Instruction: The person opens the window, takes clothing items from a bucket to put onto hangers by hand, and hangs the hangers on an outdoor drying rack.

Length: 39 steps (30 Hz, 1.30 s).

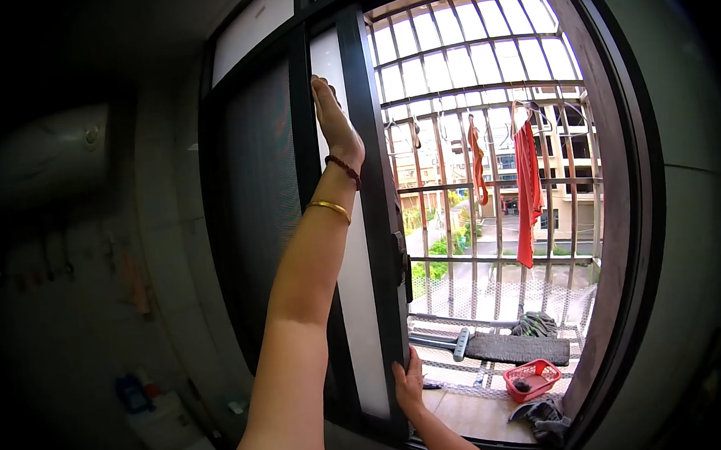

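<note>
My left hand [337, 124] is raised high, its fingers stretched upward and pressed against the dark upright frame beside the insect screen [259, 165]. A beaded bracelet [345, 170] and a gold bangle [332, 209] circle that wrist and forearm. Lower down, my right hand [410, 385] grips the edge of the sliding window sash [392, 321], thumb on the near face and fingers along the outer side. The sash has a pale glass strip [357, 307] and a dark latch [402, 263] midway up its edge. Some left fingertips are hidden behind the hand.
Metal bars [489, 185] close off the ledge outside. Red cloths [527, 188] hang from them. On the ledge lie a pink basket [532, 381], a flat mop [518, 349] and dark cloth [542, 421]. A water heater [51, 156] and toilet [169, 422] stand in shadow at left.
</note>
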### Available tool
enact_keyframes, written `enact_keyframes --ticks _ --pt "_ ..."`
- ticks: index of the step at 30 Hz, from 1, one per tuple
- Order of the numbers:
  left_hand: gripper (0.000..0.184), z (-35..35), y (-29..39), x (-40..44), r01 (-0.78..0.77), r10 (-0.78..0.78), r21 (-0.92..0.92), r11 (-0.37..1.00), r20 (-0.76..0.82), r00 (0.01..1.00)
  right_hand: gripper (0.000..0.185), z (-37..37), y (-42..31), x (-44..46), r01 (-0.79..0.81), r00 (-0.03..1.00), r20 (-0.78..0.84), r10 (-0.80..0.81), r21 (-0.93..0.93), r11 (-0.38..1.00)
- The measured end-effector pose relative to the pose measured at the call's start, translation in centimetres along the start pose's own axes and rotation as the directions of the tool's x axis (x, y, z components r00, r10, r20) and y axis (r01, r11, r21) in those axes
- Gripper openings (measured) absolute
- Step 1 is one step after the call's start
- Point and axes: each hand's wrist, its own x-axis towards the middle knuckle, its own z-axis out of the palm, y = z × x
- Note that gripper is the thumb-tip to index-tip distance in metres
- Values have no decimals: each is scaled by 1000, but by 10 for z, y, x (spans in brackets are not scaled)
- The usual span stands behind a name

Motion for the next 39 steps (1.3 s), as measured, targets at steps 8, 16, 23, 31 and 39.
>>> enact_keyframes --ticks 8,16,23,31,39 --pt "70 74 96 -86 -728 726 115 675 68 684 55 12 9 3 90 996 11 -91 41 995" --pt "44 43 37 -179 -751 5 360 554 901 435 62 30 13 6 106 994 24 -107 61 993" --pt "37 -49 18 -182 -830 -341 500 247 847 409 64 54 24 10 69 991 114 -75 55 996" --pt "42 -117 0 -184 -869 -422 492 47 799 429 74 78 36 11 97 976 183 -116 111 989" --pt "25 -122 -9 -185 -878 -382 477 36 818 430 76 81 39 8 118 975 185 -125 47 992"
